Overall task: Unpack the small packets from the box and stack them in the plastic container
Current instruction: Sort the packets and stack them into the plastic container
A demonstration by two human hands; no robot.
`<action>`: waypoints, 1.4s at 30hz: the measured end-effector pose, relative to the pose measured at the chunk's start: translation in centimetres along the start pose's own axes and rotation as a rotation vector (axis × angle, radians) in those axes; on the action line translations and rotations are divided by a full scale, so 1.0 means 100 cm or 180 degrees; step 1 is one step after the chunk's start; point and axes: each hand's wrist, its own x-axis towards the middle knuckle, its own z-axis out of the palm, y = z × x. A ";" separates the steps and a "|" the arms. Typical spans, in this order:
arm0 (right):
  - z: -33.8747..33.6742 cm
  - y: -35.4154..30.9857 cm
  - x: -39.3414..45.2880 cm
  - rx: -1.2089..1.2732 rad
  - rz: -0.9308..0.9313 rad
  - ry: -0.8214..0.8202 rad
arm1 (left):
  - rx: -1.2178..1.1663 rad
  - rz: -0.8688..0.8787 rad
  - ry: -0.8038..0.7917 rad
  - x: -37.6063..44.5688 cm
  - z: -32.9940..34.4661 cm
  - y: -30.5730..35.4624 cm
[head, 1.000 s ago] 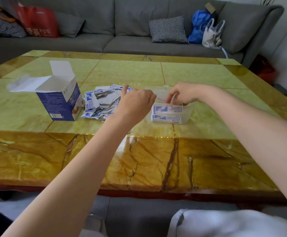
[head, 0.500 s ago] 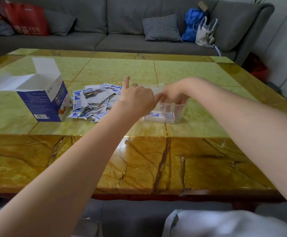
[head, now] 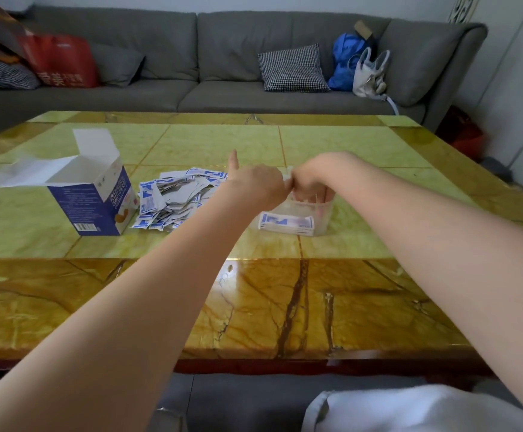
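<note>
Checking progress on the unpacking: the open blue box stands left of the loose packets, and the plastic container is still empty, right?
Not quite. The head view shows the plastic container already holds a few stacked packets. The rest stands: the open blue box is left of the loose packets.

The two hands have been brought together above the clear plastic container (head: 322,213). A second ago the left hand (head: 255,185) was held apart from the right hand (head: 308,179), with a gap between them; now their knuckles are met at the container's near-left rim. The right hand's fingers, earlier bunched over the top of the container, are now reached down inside it. The left hand's one raised finger has been kept up.
</note>
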 end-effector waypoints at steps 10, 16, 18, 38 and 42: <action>-0.010 -0.078 -0.046 0.0717 -0.1291 0.1095 | -0.0770 -0.0536 0.1201 -0.050 0.004 -0.074; 0.031 -0.126 -0.013 0.0280 -0.1439 0.1187 | -0.0837 -0.0862 0.0607 -0.067 0.063 -0.139; 0.039 -0.138 0.005 0.0179 -0.1447 0.1274 | -0.0885 -0.0892 0.0503 -0.067 0.063 -0.147; 0.090 -0.122 -0.017 0.0792 -0.1410 0.1249 | -0.2073 -0.1356 0.1216 -0.089 0.064 -0.142; 0.092 -0.116 -0.025 0.0949 -0.1371 0.1557 | -0.1825 -0.1636 0.1030 -0.077 0.068 -0.130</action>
